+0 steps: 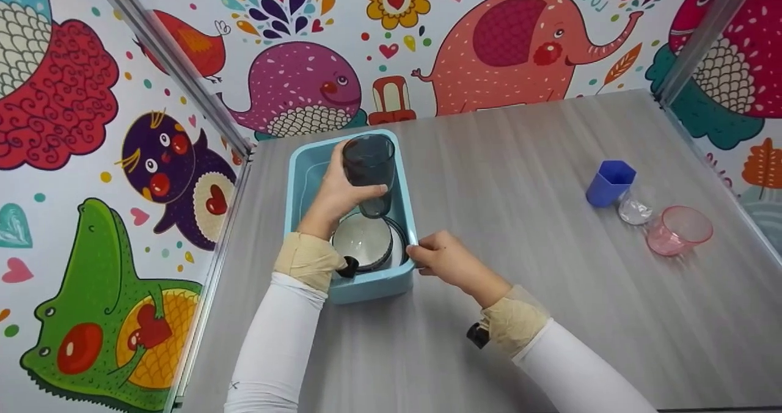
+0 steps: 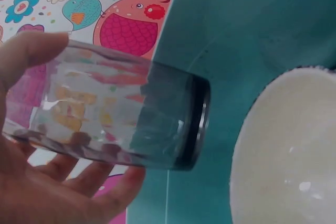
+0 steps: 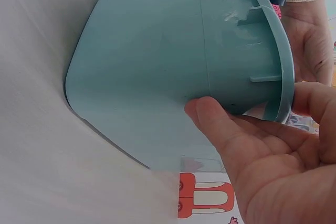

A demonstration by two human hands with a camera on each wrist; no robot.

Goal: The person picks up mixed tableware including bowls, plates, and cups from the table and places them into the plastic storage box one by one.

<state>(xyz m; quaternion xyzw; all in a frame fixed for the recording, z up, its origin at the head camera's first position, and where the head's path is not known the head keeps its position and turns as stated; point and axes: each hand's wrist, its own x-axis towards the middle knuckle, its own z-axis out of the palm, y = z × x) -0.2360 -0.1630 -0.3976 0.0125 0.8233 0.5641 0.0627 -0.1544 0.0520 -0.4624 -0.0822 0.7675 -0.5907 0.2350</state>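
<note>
My left hand (image 1: 336, 193) grips a dark grey see-through glass (image 1: 369, 159), tilted above the inside of a light blue plastic basin (image 1: 405, 193). In the left wrist view, the fingers and thumb curl round the glass (image 2: 115, 103), its thick base pointing toward a white bowl (image 2: 289, 156). That bowl (image 1: 360, 239), dark-edged, sits in the basin's near end, with another dark rim partly hidden beneath it. My right hand (image 1: 452, 260) pinches the basin rim near its front right corner. The right wrist view shows fingers against the basin's outer wall (image 3: 142, 66).
To the right on the grey table (image 1: 501, 217) stand a blue hexagonal cup (image 1: 611, 184), a small clear glass (image 1: 635, 209) and a pink see-through glass (image 1: 678, 233), close together. Cartoon-printed walls (image 1: 403, 52) with metal edge strips border the table at the back and sides.
</note>
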